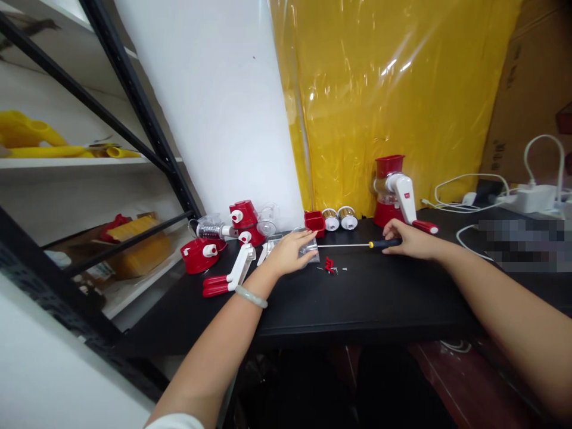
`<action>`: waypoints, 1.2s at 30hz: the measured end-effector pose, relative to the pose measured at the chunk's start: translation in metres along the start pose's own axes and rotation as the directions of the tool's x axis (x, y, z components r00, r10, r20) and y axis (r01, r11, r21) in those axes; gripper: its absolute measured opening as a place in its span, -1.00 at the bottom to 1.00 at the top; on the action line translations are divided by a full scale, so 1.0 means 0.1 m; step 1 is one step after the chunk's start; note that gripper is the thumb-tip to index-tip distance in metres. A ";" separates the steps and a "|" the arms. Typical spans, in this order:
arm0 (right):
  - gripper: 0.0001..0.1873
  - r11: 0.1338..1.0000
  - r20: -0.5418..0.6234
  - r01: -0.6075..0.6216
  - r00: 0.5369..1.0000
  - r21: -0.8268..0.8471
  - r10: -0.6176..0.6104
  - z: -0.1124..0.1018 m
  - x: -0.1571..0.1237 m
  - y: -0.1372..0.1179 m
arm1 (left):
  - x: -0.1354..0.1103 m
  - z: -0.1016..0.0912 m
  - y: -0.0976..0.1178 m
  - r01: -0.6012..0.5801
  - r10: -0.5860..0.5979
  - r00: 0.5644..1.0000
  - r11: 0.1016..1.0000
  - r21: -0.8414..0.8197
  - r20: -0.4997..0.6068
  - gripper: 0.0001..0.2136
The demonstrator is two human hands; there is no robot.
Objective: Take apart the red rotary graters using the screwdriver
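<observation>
My right hand (404, 238) grips the black and yellow handle of a long screwdriver (348, 245), its shaft pointing left. My left hand (290, 250) is closed around a clear plastic piece (312, 252), near the screwdriver's tip; whether they touch I cannot tell. Small red parts (329, 265) and several screws (344, 269) lie on the black table just below the shaft. Behind my left fingers stands a red hopper (315, 222), with two white-ended drums (347, 218) beside it. White crank handles with red grips (229, 282) rest left of my left hand.
An assembled red and white rotary grater (389, 190) stands at the back right. Red grater bodies (245, 221) and a red base (199, 255) sit at the left. White cables and a charger (534, 196) lie far right. A black-framed shelf (147, 113) borders the table (357, 304).
</observation>
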State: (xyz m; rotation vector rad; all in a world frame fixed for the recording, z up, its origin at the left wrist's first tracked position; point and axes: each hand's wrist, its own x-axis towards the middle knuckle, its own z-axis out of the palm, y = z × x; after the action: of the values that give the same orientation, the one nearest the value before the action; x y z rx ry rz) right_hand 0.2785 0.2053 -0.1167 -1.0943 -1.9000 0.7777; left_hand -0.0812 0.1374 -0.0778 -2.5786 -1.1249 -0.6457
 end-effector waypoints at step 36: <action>-0.81 0.579 -0.086 -0.137 0.937 0.804 0.340 0.06 0.00 -0.29 | 0.02 0.00 -0.04 -0.025 0.024 1.000 0.998 -0.063 -0.014 -0.52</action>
State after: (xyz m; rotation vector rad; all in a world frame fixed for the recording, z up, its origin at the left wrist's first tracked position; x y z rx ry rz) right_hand 0.2617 0.1915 -0.0965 -0.8021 -0.9843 1.4059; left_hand -0.0828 0.1412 -0.0770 -2.6326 -1.0839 -0.7032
